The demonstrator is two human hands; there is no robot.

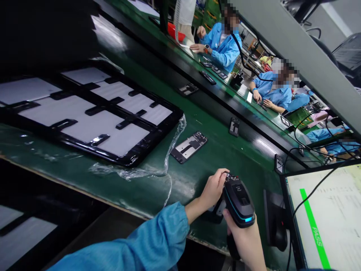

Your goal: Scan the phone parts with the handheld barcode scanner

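Gripping a black handheld barcode scanner with a teal stripe and a lit blue light [239,201], the right hand [246,237] has its fingers clamped around the scanner's handle, the head tilted toward the left hand. The left hand [213,188], in a blue sleeve, has its fingers closed on a small dark phone frame part [229,176] just above the scanner head; most of that part is hidden by fingers and scanner. Right of the hands stands a monitor showing a green bar marked PASS [324,222]. Beyond the fingers, on the green table [220,158], lies a grey and black phone frame [189,146], with crumpled clear plastic film [169,150] beside it. Farther left sits a black tray of white panels [93,113]. Across the table, people in blue coats work.
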